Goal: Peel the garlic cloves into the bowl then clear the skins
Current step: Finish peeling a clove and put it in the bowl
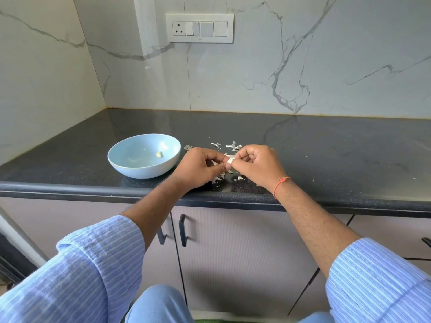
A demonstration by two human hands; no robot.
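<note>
Head view. Both hands meet at frame centre over the dark table. Left hand and right hand each have fingers curled in, pinching one garlic clove between them; only a small white bit of it shows between the fingertips. Whether it is half peeled cannot be told.

Bowl, pale blue, sits left of centre, just beside the left hand, not touching. One peeled clove lies inside; maybe a sliver near it, too faint to call. Skins are scattered behind and under the hands, some close to the front edge of the table.

Risks, judged:
- The clove is small and likely slick once bare; a hard pinch could shoot it onto the table or off the front edge, which is right below the wrists.
- The skins are light and could stick to fingers and ride into the bowl with the clove.
- A left-hand swing toward the bowl could nudge it; it looks light on a smooth top.
- Skins nearest the front edge could get swept to the floor by a forearm.

Room: table open to the right and back; wall corner upper left closes in behind the bowl. Switch plate on the wall, well clear.
</note>
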